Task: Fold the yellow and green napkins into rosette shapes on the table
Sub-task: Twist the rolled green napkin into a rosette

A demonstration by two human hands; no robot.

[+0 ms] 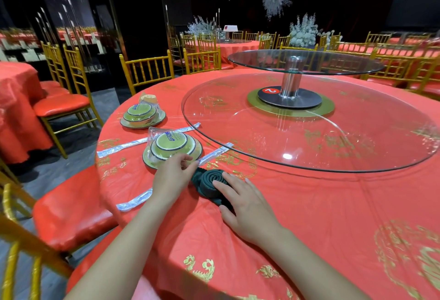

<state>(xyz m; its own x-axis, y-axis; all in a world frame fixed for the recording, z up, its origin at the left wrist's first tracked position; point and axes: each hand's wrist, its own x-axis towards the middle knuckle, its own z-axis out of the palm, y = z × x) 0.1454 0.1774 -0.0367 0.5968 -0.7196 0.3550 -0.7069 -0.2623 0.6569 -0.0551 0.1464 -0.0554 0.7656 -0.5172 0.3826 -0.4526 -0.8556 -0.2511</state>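
Dark green cloth napkin [213, 181], rolled in spiral, lies between hands on round table's red gold-printed cloth [309, 216]. Left hand [172, 178]: fingers curled, pinching roll's left edge. Right hand [245, 206]: fingers straight, pressing on roll. Beyond left hand: plastic-wrapped green dish sets [172, 148], yellow rolled napkin [148, 98]. Beyond right hand: large glass turntable [357, 133]. Left: gold chairs with red cushions [62, 105]. Dark banquet hall.
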